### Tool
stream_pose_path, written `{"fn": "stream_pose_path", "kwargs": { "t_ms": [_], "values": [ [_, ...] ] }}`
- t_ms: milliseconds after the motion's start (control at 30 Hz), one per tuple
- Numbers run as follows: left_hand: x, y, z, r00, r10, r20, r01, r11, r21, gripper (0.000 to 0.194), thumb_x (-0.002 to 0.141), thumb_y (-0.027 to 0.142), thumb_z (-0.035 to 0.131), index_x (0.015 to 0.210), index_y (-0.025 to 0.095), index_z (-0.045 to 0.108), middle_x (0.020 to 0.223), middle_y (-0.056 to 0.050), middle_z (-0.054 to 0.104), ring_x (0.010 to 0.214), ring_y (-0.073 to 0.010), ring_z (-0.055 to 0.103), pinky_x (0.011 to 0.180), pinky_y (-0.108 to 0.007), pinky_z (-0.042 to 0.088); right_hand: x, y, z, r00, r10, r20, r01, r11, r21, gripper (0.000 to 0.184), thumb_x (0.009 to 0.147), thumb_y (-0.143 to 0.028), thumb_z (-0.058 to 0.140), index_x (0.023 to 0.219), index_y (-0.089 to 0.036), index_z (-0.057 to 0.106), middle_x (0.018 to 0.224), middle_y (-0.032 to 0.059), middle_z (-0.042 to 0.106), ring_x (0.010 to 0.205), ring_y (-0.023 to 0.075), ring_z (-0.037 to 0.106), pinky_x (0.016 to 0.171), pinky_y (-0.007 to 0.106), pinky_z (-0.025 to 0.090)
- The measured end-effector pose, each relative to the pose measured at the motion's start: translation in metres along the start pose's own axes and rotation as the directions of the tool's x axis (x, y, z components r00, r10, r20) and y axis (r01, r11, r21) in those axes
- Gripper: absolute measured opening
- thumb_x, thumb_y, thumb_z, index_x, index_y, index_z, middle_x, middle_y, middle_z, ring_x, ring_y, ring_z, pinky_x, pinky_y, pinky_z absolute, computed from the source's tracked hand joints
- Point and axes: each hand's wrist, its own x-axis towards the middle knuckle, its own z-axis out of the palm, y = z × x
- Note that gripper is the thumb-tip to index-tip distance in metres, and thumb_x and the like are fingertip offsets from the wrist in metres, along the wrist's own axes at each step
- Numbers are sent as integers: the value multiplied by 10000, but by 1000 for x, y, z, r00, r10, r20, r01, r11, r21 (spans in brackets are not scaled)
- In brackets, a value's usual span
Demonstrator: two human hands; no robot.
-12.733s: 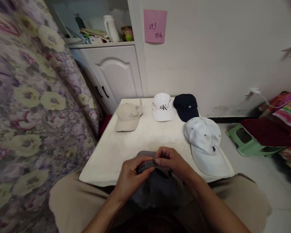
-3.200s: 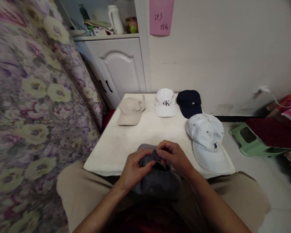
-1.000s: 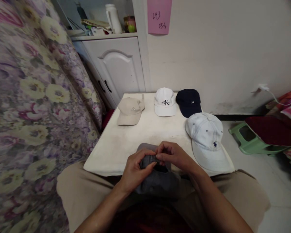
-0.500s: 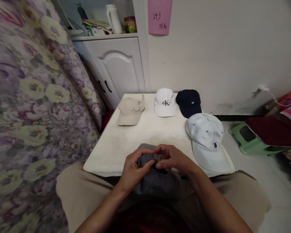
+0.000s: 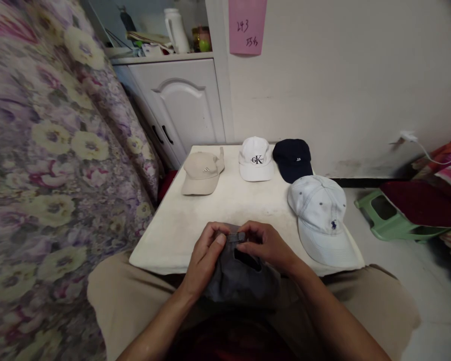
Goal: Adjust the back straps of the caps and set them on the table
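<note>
A dark grey baseball cap (image 5: 244,283) is held over my lap at the table's near edge, its back opening facing me. My left hand (image 5: 206,253) pinches the cap's strap on the left, thumb on top. On the other side, my right hand (image 5: 265,244) grips the strap near its small buckle (image 5: 237,236) between thumb and fingers. The buckle shows between the two hands. Part of the brim is hidden behind my fingers. A pale blue cap (image 5: 321,218) with a small dark rider logo lies right of my right hand.
On the cream-covered table (image 5: 165,240) stand a beige cap (image 5: 201,173), a white cap (image 5: 256,159) with black letters and a navy cap (image 5: 293,160). A floral curtain (image 5: 52,175) hangs at left. A green stool (image 5: 389,225) with a dark red top stands at right.
My left thumb has drawn back left from the strap, and my right fingers have shifted slightly. The buckle and the back opening now show more clearly. The other caps stay put.
</note>
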Motion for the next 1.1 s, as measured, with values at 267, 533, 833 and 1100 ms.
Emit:
{"fn": "stream_pose_path", "kwargs": {
  "t_ms": [267, 533, 833, 1100],
  "values": [
    [6, 3, -6, 993, -35, 113, 31, 999, 37, 132, 946, 325, 534, 977, 197, 550, 946, -24, 557, 899, -195, 522, 791, -293, 418, 0, 0, 2, 1000, -16, -25, 14, 997, -79, 158, 778, -275, 746, 900, -200, 680, 690, -41, 565, 594, 107, 426, 563, 248, 316],
    [10, 6, -6, 999, -19, 48, 12, 989, 149, 160, 846, 313, 667, 874, 199, 559, 867, -4, 540, 842, -184, 521, 747, -264, 412, 1, -3, 3, 998, -18, -53, 9, 989, -150, 114, 780, -257, 723, 865, -197, 678, 653, -44, 538, 572, 104, 414, 536, 241, 307],
    [14, 3, -4, 997, -20, 70, 10, 991, 130, 165, 859, 274, 627, 749, 192, 535, 871, -23, 572, 865, -193, 541, 802, -289, 425, 4, -2, 7, 992, -95, -82, 75, 973, -220, 179, 749, -254, 755, 905, -206, 683, 625, -58, 497, 559, 103, 397, 519, 237, 305],
    [12, 6, -7, 982, -107, 156, 124, 987, -102, 190, 869, 292, 622, 756, 185, 513, 957, -32, 570, 868, -176, 527, 736, -254, 417, 1, -4, 2, 988, -130, -86, 98, 948, -304, 122, 765, -195, 717, 883, -208, 686, 649, -52, 524, 582, 113, 416, 543, 247, 317]
  ]
}}
